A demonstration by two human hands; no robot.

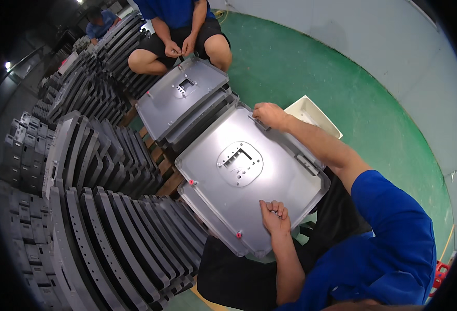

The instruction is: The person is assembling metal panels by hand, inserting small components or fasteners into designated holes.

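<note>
A large grey sheet-metal panel (202, 155) with rounded corners lies in front of me, stacked on another panel (215, 223) with red-tipped posts. Near its middle is an oval recess (240, 164) with a rectangular cutout and small holes. At the panel's far right edge, my right hand (271, 115) is closed on a small grey metal bracket (259, 123). A similar bracket (306, 164) sits farther along that edge, nearer to me. My left hand (276, 217) rests over the near part of the panel, fingers curled and thumb extended; whatever it may hold is hidden.
Many grey panels (109, 233) stand in rows on my left, with wooden pallet boards (169, 181) beside them. Ahead, a co-worker (179, 36) sits behind another panel stack (184, 98). A cream plastic bin (316, 116) stands on the green floor (280, 62). Another person (100, 23) is farther back.
</note>
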